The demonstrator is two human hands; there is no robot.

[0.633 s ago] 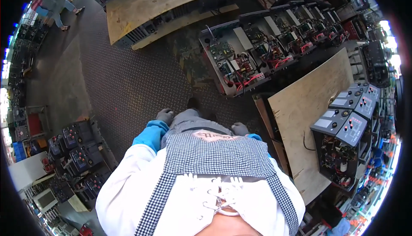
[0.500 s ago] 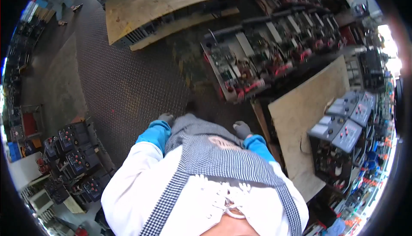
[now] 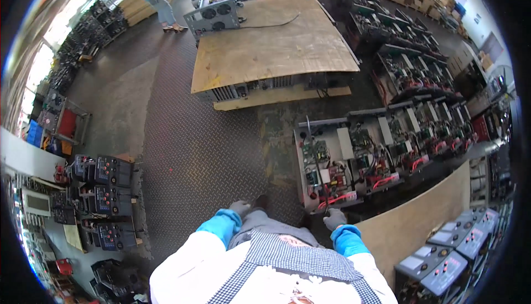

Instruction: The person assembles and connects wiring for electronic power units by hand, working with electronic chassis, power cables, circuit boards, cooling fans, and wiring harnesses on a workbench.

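Two gloved hands (image 3: 334, 218) near open chassis (image 3: 332, 163)

Plywood sheet (image 3: 271, 41) on metal units, dark panel boxes (image 3: 108, 193) left, grey fan-fronted cabinet (image 3: 214, 17)

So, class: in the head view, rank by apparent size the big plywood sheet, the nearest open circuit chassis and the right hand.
1. Plywood sheet
2. Open circuit chassis
3. Right hand, although nearest the camera.

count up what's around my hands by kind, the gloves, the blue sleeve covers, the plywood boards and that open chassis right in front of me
Grey gloves: 2, left hand, right hand
Blue sleeve covers: 2
Plywood boards: 2
Nearest open chassis: 1
Total: 7
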